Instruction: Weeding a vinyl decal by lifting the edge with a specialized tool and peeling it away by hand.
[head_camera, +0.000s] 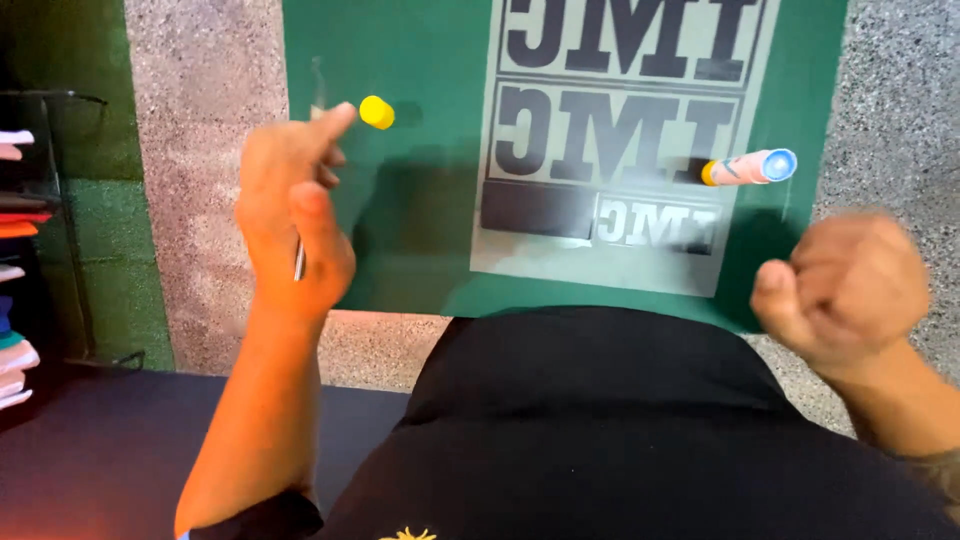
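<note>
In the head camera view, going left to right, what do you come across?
Stacked coloured items on a shelf → left hand holding a thin metal tool → yellow cap → grey stencil sheet → uncapped tube → right hand, fisted.

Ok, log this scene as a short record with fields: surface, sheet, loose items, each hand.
surface: green mat on a speckled stone counter
sheet: grey stencil sheet with large block letters, lying on the mat
loose items: yellow cap on the mat near the left hand; tube with a blue end lying at the sheet's right edge
left hand: raised, gripping a thin metal tool
right hand: closed in a fist, blurred; contents cannot be told
</note>
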